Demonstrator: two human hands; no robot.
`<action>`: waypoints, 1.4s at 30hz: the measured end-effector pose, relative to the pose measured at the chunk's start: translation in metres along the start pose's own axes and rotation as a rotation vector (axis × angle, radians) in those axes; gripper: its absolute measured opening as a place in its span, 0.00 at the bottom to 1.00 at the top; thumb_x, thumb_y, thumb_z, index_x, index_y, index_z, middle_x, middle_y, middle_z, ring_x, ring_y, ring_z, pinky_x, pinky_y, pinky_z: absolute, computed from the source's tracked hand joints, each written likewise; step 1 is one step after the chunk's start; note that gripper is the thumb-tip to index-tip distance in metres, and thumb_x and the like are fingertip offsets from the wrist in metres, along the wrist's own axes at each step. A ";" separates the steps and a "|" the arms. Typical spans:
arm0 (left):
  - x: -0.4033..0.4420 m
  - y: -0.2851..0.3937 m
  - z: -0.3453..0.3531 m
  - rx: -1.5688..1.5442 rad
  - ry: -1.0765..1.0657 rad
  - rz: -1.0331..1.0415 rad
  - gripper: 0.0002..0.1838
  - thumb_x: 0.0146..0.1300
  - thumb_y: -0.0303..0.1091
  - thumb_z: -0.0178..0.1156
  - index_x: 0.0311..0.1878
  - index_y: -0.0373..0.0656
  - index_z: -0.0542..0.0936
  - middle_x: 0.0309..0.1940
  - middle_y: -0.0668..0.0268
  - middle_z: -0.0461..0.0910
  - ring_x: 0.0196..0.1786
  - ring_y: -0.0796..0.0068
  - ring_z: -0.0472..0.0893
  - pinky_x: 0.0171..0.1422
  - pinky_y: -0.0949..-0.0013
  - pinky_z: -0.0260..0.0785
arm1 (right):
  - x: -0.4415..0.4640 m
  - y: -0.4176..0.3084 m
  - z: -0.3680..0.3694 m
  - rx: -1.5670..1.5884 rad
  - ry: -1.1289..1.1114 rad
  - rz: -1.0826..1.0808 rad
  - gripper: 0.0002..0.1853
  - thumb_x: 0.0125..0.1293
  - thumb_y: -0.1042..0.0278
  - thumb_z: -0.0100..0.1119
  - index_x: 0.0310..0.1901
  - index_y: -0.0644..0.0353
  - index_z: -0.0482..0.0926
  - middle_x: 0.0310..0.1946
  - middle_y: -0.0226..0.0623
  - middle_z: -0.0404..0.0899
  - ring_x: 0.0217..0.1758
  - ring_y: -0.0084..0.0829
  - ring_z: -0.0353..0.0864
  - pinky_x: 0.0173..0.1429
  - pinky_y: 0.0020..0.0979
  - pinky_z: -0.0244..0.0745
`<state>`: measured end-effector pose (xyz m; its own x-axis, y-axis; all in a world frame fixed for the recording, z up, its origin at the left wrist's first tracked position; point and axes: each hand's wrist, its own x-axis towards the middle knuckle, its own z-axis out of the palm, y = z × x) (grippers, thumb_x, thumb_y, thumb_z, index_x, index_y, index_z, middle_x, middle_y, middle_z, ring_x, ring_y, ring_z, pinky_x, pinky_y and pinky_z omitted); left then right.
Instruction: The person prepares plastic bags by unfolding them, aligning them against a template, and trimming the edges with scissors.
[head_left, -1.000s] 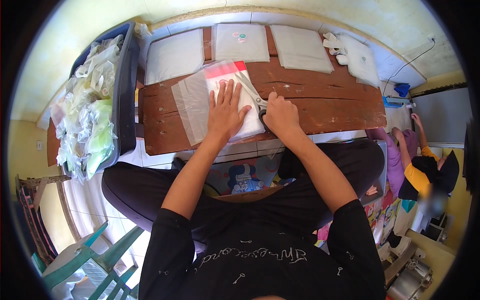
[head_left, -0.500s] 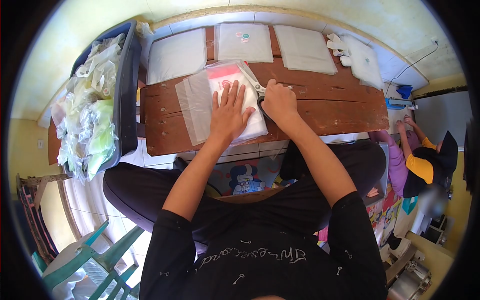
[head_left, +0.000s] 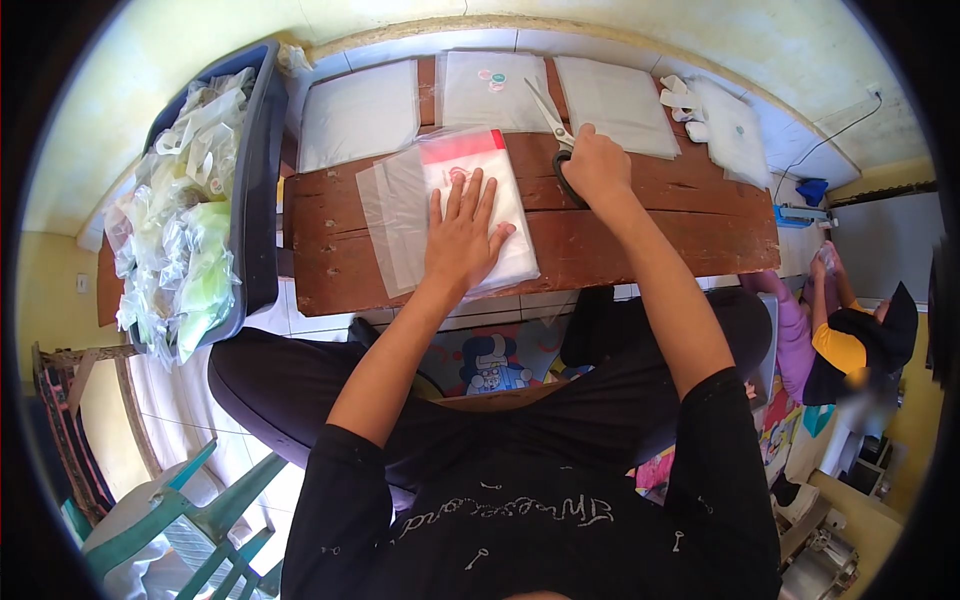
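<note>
My left hand (head_left: 463,235) lies flat, fingers spread, on a plastic packet (head_left: 510,225) with a red strip along its far edge. Under and left of that packet spread loose clear plastic sheets (head_left: 385,215). My right hand (head_left: 597,172) is wrapped around the black handles of a pair of scissors (head_left: 556,122). The blades point up and left, slightly apart, away from the packet. They reach over the gap beside the middle stack of plastic bags (head_left: 455,95), which carries several small round stickers (head_left: 497,86).
More clear plastic stacks (head_left: 360,115) lie along the far side of the brown wooden table (head_left: 680,225). A dark tub (head_left: 262,200) heaped with plastic bags stands left. White tape-like rolls (head_left: 679,97) sit far right. Another person (head_left: 850,330) sits at right. A green chair (head_left: 190,520) stands lower left.
My right hand has moved the scissors right and away from the packet's far edge, lifting the blades clear of it. My left hand stays flat on the packet.
</note>
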<state>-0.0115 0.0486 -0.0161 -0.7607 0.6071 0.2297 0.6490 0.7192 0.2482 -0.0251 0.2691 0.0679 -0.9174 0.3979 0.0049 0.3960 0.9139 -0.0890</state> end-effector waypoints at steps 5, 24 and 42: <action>0.000 -0.001 -0.001 -0.008 0.014 0.004 0.36 0.72 0.58 0.45 0.76 0.47 0.60 0.78 0.58 0.54 0.80 0.56 0.50 0.80 0.44 0.37 | -0.011 0.013 0.007 0.079 -0.091 -0.034 0.18 0.58 0.67 0.61 0.46 0.70 0.71 0.41 0.59 0.81 0.46 0.57 0.84 0.50 0.49 0.81; 0.021 -0.044 -0.093 -0.453 0.088 -0.088 0.15 0.61 0.35 0.65 0.49 0.42 0.83 0.50 0.56 0.83 0.56 0.54 0.79 0.61 0.58 0.71 | -0.026 0.005 0.000 0.180 0.008 -0.346 0.17 0.61 0.62 0.64 0.41 0.71 0.78 0.40 0.56 0.81 0.41 0.52 0.85 0.47 0.45 0.81; 0.004 -0.114 -0.096 -0.230 -0.140 -0.313 0.21 0.55 0.33 0.68 0.54 0.46 0.81 0.57 0.65 0.78 0.60 0.57 0.77 0.62 0.56 0.70 | -0.057 -0.014 0.031 0.832 -0.542 -0.088 0.20 0.51 0.71 0.75 0.40 0.70 0.73 0.27 0.49 0.83 0.27 0.37 0.86 0.36 0.36 0.79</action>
<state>-0.0877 -0.0633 0.0470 -0.9063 0.4223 -0.0162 0.3602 0.7920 0.4930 0.0200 0.2310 0.0377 -0.9185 0.0514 -0.3920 0.3618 0.5088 -0.7811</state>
